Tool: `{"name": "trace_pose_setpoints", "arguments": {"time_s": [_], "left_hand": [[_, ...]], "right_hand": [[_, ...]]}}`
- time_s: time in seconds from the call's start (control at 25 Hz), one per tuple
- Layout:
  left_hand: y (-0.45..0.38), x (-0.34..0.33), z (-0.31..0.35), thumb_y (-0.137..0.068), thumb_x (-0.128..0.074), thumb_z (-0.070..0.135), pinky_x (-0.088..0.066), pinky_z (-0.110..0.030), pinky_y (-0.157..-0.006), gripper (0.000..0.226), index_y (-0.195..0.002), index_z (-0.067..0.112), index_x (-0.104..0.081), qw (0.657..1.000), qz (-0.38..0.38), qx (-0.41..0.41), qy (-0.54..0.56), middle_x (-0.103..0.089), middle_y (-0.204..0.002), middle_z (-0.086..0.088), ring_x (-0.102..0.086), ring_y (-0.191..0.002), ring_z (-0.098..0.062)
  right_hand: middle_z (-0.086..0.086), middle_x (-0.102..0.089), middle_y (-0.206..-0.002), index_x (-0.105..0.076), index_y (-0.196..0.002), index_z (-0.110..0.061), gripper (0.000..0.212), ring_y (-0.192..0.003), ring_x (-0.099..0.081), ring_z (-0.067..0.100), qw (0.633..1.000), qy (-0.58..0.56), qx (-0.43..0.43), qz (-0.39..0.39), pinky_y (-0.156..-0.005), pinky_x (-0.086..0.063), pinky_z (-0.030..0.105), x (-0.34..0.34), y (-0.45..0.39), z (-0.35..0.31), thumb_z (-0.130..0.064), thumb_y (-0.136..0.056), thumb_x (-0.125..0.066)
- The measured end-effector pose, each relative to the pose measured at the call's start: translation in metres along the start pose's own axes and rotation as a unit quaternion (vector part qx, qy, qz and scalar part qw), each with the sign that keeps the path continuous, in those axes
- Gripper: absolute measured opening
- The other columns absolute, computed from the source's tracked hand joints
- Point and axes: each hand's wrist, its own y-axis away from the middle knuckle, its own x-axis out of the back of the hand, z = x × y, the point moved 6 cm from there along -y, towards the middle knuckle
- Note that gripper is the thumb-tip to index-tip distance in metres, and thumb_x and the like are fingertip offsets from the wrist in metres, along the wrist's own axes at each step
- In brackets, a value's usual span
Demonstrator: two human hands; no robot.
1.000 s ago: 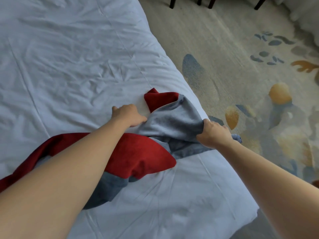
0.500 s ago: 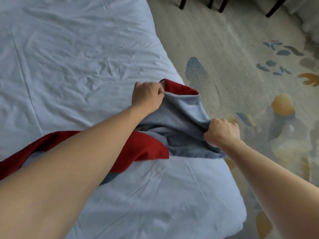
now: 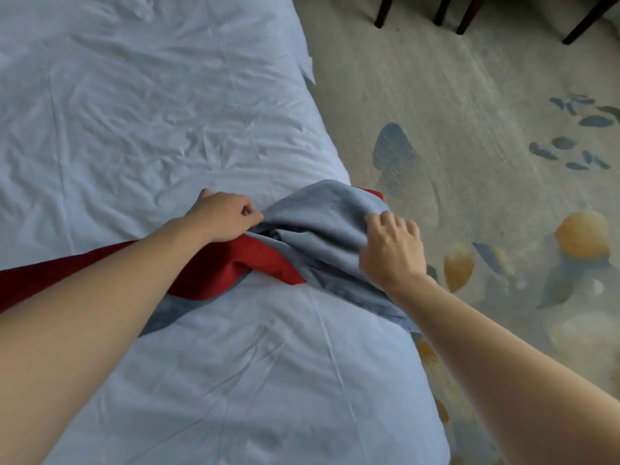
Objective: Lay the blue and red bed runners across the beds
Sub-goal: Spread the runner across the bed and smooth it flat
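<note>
Gripping bunched bed runner [image 3: 322,226] mid-frame: left hand [image 3: 224,218] and right hand [image 3: 391,250] both curled on blue side, at white bed [image 3: 134,112] edge.

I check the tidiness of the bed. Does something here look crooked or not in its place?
Yes. The bed runner is not flat: near the edge of the bed it is bunched and twisted, red and blue sides mixed. The left hand and right hand both grip the blue folds. The white cover is also wrinkled.

A bunched blue-and-red runner [image 3: 312,229] lies on the white-sheeted bed [image 3: 134,112]
</note>
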Motion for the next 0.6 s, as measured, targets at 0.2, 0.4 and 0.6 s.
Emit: {"name": "trace_pose_setpoints", "arguments": {"time_s": [0.2, 0.4, 0.6], "left_hand": [[0.079, -0.005, -0.09, -0.083, -0.055, 0.065, -0.034, -0.033, -0.097, 0.037, -0.091, 0.03, -0.064, 0.995, -0.079, 0.063, -0.007, -0.067, -0.089, 0.012, -0.06, -0.096, -0.018], [0.14, -0.009, -0.092, -0.081, -0.06, 0.044, -0.032, -0.028, -0.09, 0.02, -0.074, 0.029, -0.05, 0.998, 0.024, -0.043, -0.035, -0.057, -0.072, 0.013, -0.053, -0.081, -0.014], [0.19, -0.069, -0.073, -0.086, -0.057, 0.04, -0.039, -0.034, -0.093, 0.018, -0.094, 0.024, -0.06, 0.991, 0.028, -0.093, -0.093, -0.067, -0.092, 0.004, -0.059, -0.088, -0.02]], "right_hand": [[0.006, -0.064, -0.087, -0.064, -0.096, -0.016, 0.024, -0.085, -0.059, 0.032, 0.973, -0.091, 0.211, 0.015, -0.092, -0.042, 0.044, 0.002, -0.001, -0.148, -0.031, -0.079, -0.059], [0.004, -0.066, -0.098, -0.059, -0.099, -0.02, 0.018, -0.096, -0.059, 0.029, 0.967, -0.034, 0.248, -0.04, -0.106, -0.031, 0.043, -0.019, 0.013, -0.202, -0.029, -0.084, -0.058], [-0.003, -0.065, -0.082, -0.044, -0.083, -0.023, 0.009, -0.094, -0.058, 0.024, 0.969, 0.018, 0.233, -0.081, -0.117, -0.019, 0.045, -0.027, 0.043, -0.202, -0.021, -0.085, -0.053]]}}
